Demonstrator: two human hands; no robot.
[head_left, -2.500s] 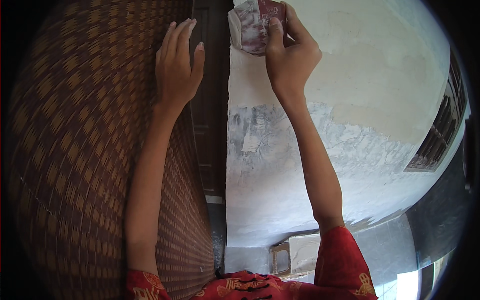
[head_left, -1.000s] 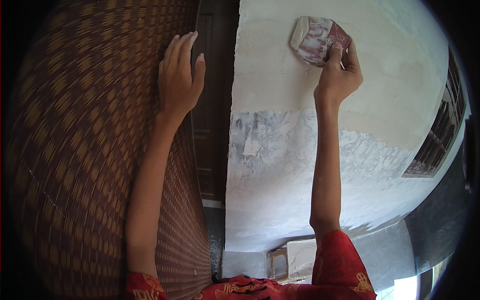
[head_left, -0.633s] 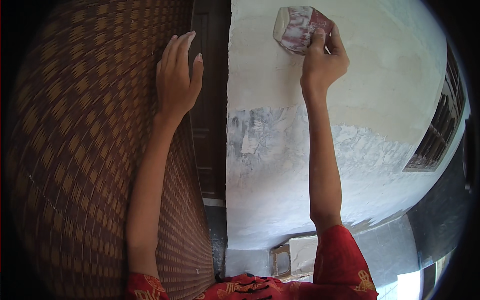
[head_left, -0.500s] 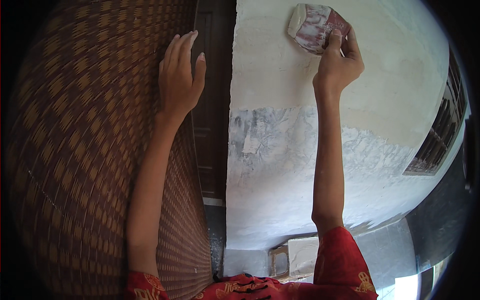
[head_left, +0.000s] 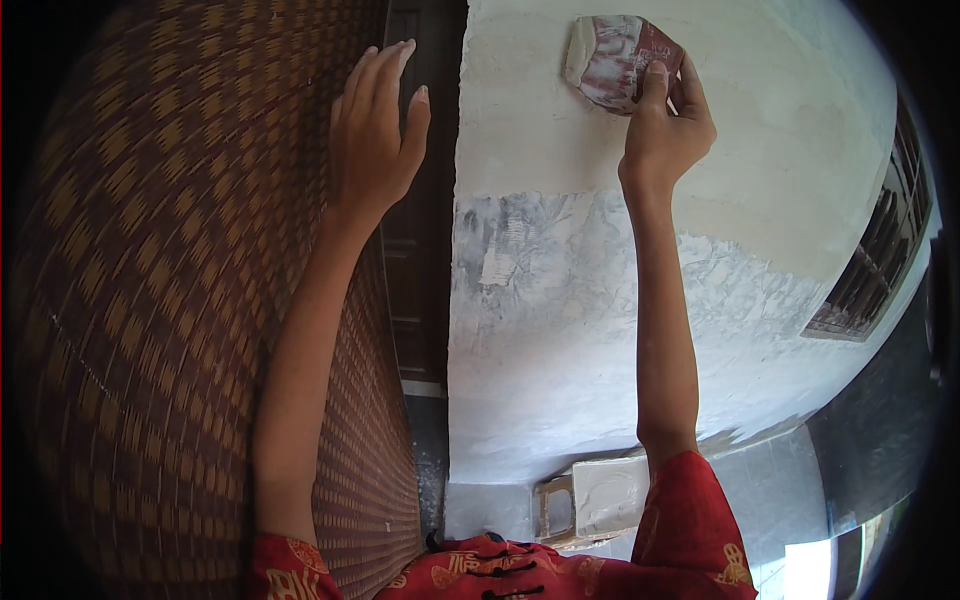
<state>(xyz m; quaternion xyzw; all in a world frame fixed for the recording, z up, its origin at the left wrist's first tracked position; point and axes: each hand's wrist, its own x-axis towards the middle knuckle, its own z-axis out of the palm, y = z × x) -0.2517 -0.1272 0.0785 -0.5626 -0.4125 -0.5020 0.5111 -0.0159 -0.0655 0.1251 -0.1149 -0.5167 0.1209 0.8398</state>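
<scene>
My right hand [head_left: 668,130] pinches a dark red, flat putty spreader [head_left: 622,62], thumb on its near face and fingers behind. White paste is smeared over the spreader, with a thick pale band along its left edge. It lies against or close to the upper part of the pale wall [head_left: 540,120]; I cannot tell whether it touches. My left hand [head_left: 375,135] is raised on the left with nothing in it, fingers stretched and thumb apart, some white paste on the fingertips. It is beside a brown woven panel [head_left: 180,260].
A dark door [head_left: 405,280] stands in the gap between panel and wall. The wall's lower part has patchy grey-white plaster [head_left: 540,330]. At its foot sits a stool [head_left: 605,497] with a pale top. A barred window opening [head_left: 870,265] is at the right.
My right hand and the spreader have shifted slightly left and down in the picture. My left hand has moved up and to the right, toward the gap.
</scene>
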